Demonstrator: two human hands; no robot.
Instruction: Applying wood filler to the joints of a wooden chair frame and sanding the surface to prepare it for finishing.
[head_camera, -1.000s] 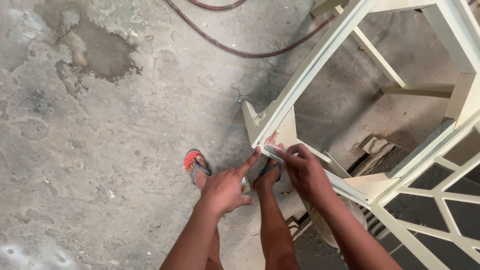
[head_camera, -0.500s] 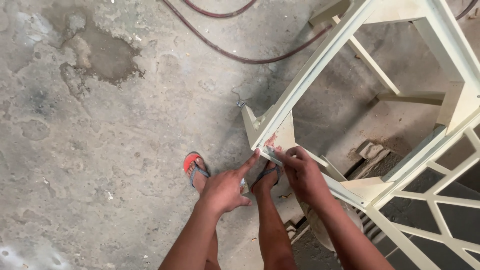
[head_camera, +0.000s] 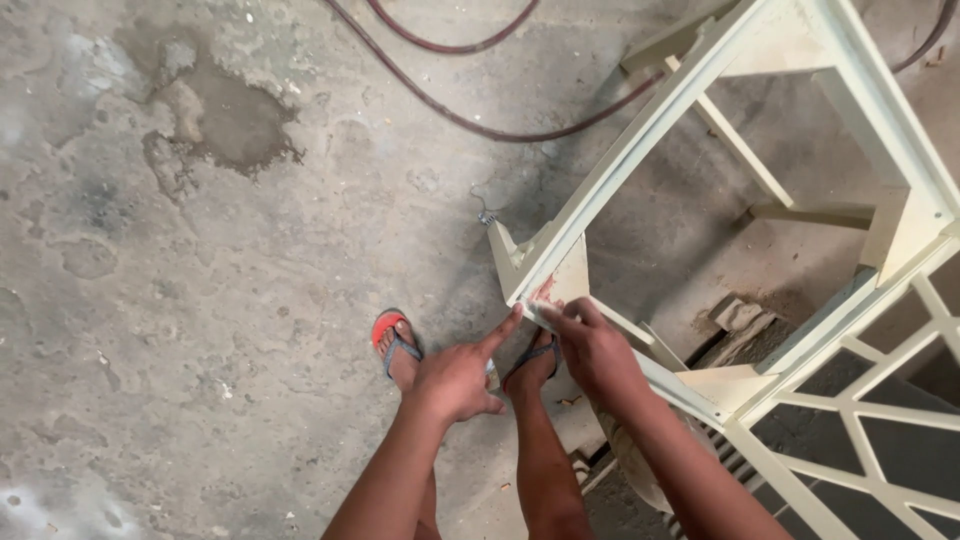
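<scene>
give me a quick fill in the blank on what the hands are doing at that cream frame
1. The left hand points its ____ finger at the corner of the cream frame.
2. The right hand touches the corner near a ____ smear of colour.
3. A dark hose curves over the ____ floor.

Missing words: index; red; concrete

Stained concrete floor (head_camera: 200, 300), dark damp patch (head_camera: 225, 120) at upper left, red hose (head_camera: 470, 120) curving across top, cream frame (head_camera: 640, 160) standing at right, sandalled feet (head_camera: 400, 350) below
</scene>
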